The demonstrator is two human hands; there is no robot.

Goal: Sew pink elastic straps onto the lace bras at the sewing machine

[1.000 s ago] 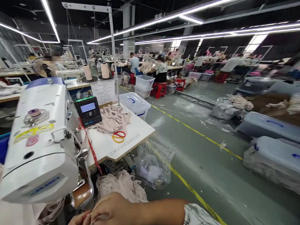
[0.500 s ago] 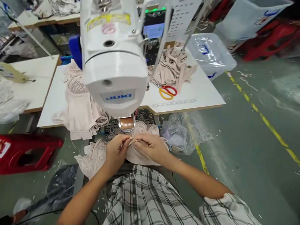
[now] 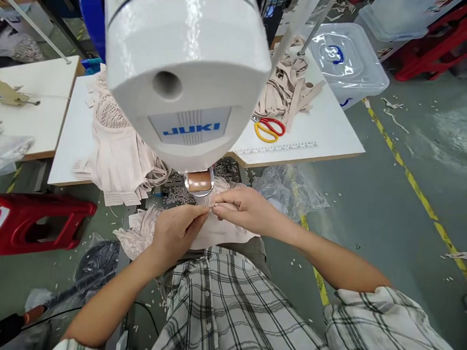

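My left hand (image 3: 179,230) and my right hand (image 3: 247,211) meet below the head of a white sewing machine (image 3: 187,85). Both are closed, thumbs against fingers, pinching a small edge of a beige lace-trimmed garment (image 3: 215,237). The pinched bit is too small to make out clearly. The garment's smooth part hangs toward my lap, and its lace lies by the machine's brown-faced front part (image 3: 199,182). To the left of my left hand, more beige lace pieces (image 3: 138,233) lie bunched up.
Beige garments (image 3: 118,159) are piled on the left tabletop. Red-and-yellow scissors (image 3: 269,130), a printed ruler strip (image 3: 277,148) and beige strips (image 3: 287,89) lie on the right. A red stool (image 3: 77,209) stands at left; a clear plastic bag (image 3: 290,190) hangs under the table's right edge.
The view has moved closer to the machine, whose head looks larger. Both hands stay pinched on the garment; my right hand has turned and shifted slightly, its fingers pointing more to the left.
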